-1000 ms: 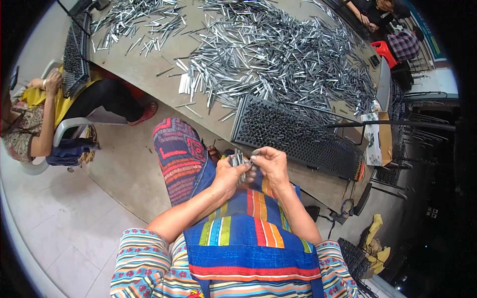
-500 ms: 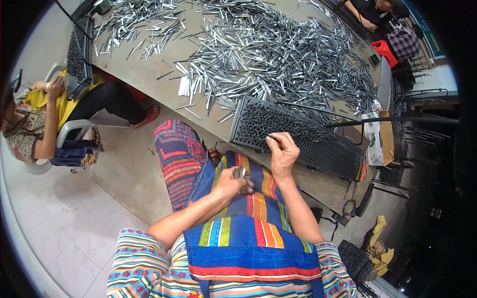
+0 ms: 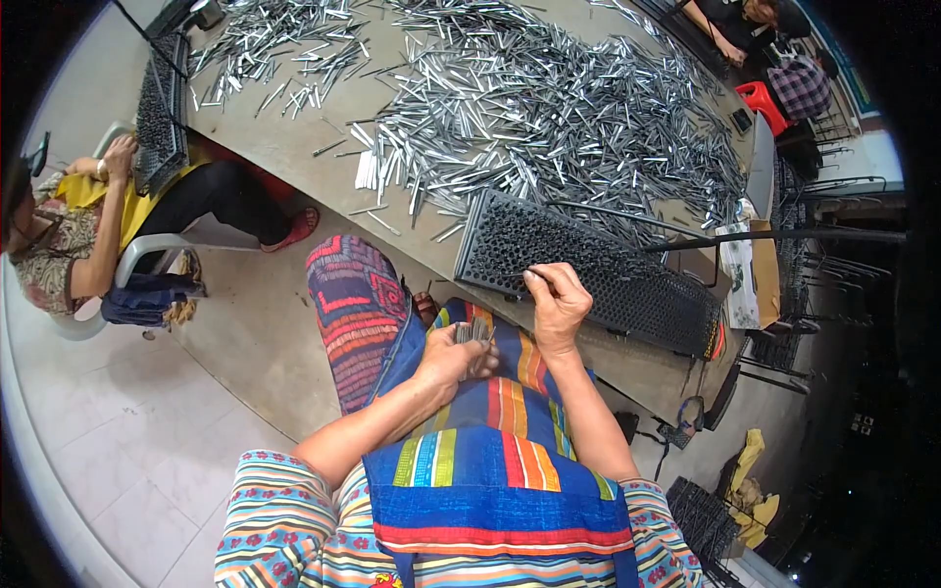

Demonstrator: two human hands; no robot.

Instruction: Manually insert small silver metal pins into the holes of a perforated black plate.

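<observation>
My left hand is closed round a bundle of thin grey metal strips, held above my lap over the striped apron. My right hand is at the near edge of a long black rack full of small round holes. Its thumb and forefinger are pinched together over the rack's left half; whatever sits between them is too small to make out. A wide heap of loose, slender silvery strips covers the table beyond the rack.
A thin black rod crosses above the rack's right end, near an open cardboard box. At left, another person sits by a second black rack. A further person is at the far right, near a red container.
My left hand has turned slightly, so more of the strip bundle shows. My right hand has hardly moved. The person at left has raised a hand a little toward their rack.
</observation>
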